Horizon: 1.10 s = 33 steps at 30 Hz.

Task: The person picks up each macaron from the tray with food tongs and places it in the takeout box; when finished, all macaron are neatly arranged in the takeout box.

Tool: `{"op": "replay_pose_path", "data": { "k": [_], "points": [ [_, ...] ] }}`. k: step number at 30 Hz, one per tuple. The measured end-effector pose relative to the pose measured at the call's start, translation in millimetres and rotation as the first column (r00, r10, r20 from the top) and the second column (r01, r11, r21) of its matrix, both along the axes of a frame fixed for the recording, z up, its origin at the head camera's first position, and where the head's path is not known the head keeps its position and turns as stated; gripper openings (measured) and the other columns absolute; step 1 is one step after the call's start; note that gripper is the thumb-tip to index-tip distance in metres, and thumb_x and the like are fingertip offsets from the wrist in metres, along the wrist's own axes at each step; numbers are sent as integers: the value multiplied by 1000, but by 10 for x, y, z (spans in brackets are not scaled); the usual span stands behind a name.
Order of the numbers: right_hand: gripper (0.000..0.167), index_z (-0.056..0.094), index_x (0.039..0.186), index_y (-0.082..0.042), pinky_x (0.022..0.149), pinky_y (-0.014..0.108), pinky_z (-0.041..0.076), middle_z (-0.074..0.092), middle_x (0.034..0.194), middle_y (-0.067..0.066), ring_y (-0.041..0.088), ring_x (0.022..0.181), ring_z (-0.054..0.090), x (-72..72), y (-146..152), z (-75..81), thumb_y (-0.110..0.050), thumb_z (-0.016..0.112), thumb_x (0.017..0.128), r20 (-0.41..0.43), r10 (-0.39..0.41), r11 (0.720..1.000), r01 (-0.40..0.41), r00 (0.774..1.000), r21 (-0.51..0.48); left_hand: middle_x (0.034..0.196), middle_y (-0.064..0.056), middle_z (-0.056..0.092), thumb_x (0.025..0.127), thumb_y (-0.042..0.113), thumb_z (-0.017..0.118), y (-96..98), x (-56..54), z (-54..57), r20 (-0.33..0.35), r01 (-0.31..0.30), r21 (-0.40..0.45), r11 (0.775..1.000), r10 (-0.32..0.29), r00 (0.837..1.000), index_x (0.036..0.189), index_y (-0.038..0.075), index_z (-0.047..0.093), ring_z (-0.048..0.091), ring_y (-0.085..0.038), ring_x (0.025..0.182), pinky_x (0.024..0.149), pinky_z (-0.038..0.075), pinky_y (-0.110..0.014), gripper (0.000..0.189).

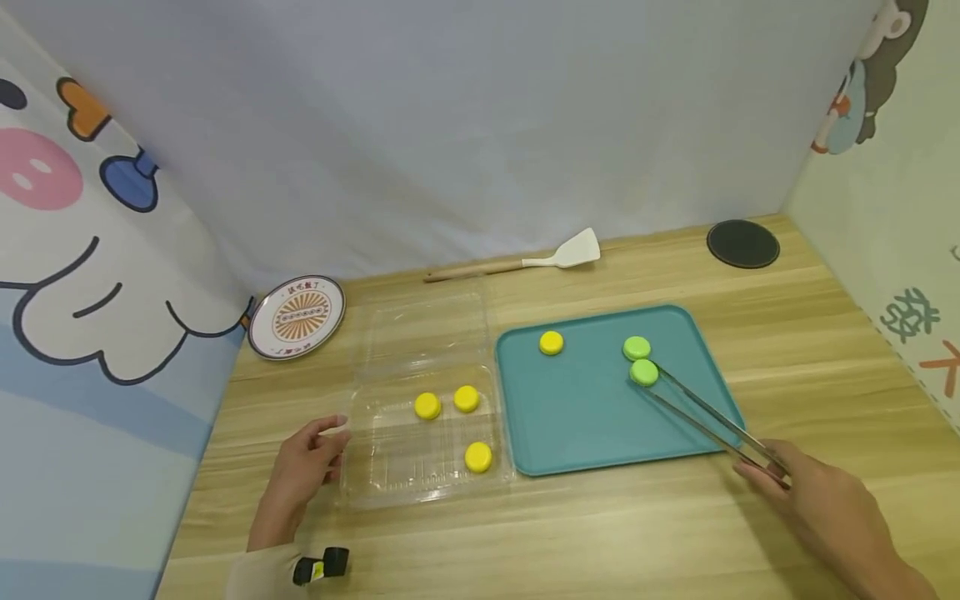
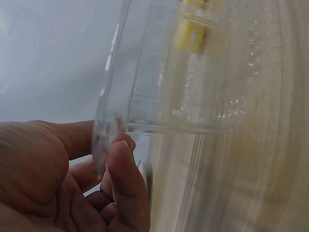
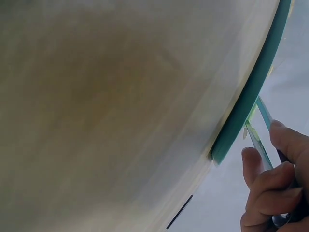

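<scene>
My right hand (image 1: 832, 508) grips metal tongs (image 1: 693, 423), whose tips stand on either side of a green disc (image 1: 644, 372) on the teal tray (image 1: 577, 417). A second green disc (image 1: 637, 347) lies just behind it, and a yellow disc (image 1: 551, 342) sits near the tray's back left. To the left, an open clear plastic box (image 1: 397, 458) has yellow discs (image 1: 427, 406) in its front half. Its lid half (image 1: 427, 325) lies folded back. In the left wrist view, my left hand (image 2: 72, 179) pinches the box's rim (image 2: 99, 145) between thumb and fingers.
Behind the box lies a white spatula (image 1: 577, 250) with a wooden handle. A patterned plate (image 1: 273, 337) leans at the back left, by the wall. At the back right is a black round mat (image 1: 742, 243). The tray's left edge adjoins the box.
</scene>
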State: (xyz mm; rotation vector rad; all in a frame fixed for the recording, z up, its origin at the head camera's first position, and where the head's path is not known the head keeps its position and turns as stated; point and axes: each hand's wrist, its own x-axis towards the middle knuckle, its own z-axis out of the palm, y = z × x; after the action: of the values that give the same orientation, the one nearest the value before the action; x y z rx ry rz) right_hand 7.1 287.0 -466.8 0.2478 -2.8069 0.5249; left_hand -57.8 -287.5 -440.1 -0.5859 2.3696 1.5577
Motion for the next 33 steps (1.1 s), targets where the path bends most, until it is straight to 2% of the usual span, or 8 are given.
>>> {"op": "replay_pose_path", "data": {
  "k": [5,8,12,17,21,24,27,33],
  "points": [
    [37,67,104,-5,41,33,39,65,71,-4,8,51,47,-21,-72,38,-35,80,87,76,2,1000,-1,997,-6,89,-5,55,104,17,59,2,5,-8,-4,-5,2,1000,5,1000,142,2,52,56,-12,73,63,52,-26,42],
    [28,63,91,-12,41,31,34,54,63,-11,6,49,41,-50,-120,64,-34,79,87,80,11,1000,-12,997,8,88,-4,54,104,17,58,-2,11,-11,-10,-5,-2,1000,5,1000,142,2,52,56,-12,74,63,53,-26,41],
    [31,54,80,-19,42,28,28,37,59,-15,4,49,31,-111,-178,89,-34,80,86,36,38,999,-39,999,36,87,-4,54,104,16,58,-6,17,-18,-7,-8,-7,1000,8,1000,142,2,52,56,-11,74,64,53,-26,41],
    [31,53,81,-19,40,26,26,34,58,-14,4,47,29,-198,-254,147,-35,79,87,22,79,996,-80,997,41,87,-8,56,104,18,58,-7,18,-23,-6,0,-3,1000,0,1000,142,2,52,56,-15,72,63,52,-28,42],
    [24,61,89,-17,40,26,28,42,60,-15,3,48,33,-297,-346,202,-32,79,87,39,113,993,-114,993,15,88,-9,57,104,18,58,-3,8,-24,-13,-3,-8,1000,3,1000,142,2,52,56,-16,73,63,52,-28,41],
    [26,67,97,-14,40,24,29,47,62,-17,0,49,34,-366,-416,212,-31,81,84,8,153,988,-153,988,0,87,-7,56,104,16,58,1,12,-20,-16,-8,4,1000,8,1000,141,1,52,56,-14,72,62,52,-27,41],
    [32,69,99,-12,39,23,28,46,64,-19,-2,49,32,-416,-484,205,-34,83,81,-44,188,982,-188,981,-3,87,-6,55,104,15,58,8,16,-20,-22,-7,19,1000,7,1000,141,0,52,56,-13,72,62,52,-26,41],
    [37,69,101,-12,40,21,28,52,71,-19,-6,51,30,-505,-664,238,-43,78,83,-92,258,965,-261,962,-16,90,-8,56,103,14,58,20,16,-8,-26,-20,10,1000,20,999,141,-1,52,55,-13,73,62,52,-26,41]
  ]
}}
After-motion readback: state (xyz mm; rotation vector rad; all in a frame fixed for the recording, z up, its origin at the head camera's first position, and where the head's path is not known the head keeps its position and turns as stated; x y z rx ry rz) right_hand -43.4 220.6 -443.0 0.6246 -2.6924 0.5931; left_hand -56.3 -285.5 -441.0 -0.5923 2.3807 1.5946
